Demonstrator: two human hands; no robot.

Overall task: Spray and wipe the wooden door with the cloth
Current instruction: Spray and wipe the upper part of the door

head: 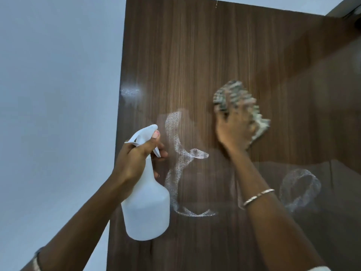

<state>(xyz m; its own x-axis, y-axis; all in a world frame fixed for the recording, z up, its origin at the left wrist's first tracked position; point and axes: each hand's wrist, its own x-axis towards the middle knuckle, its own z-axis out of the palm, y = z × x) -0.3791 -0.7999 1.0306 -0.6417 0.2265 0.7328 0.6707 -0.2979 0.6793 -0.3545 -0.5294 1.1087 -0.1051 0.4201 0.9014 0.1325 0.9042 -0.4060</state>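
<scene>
Two forearms are reaching up from the bottom of the frame, the right one wearing a bangle (258,196). At the lower left, the left hand (136,159) is gripping the neck of a white bottle (146,202); its fingers (163,152) are curling round the trigger and the thumb is lying on top of the spray head. The nozzle is pointing at the door (195,45), which is filling the middle and right of the frame, with a pale wall (58,75) at the left.

The right hand (234,130) is pressing a bunched cloth (232,92) against the door, right of centre. It is blurred, but the fingers seem to be bending into the cloth and holding it.

A long wet streak (175,145) is running up and down between the bottle and the cloth, so it is lying to the lower left of the cloth. A ring of spray (300,190) is sitting at the lower right, below the cloth, and a small patch (130,92) at the door's left edge. In my judgement the wiping is partly done, and the right hand, being nearer, should be going down-left along the streak.
</scene>
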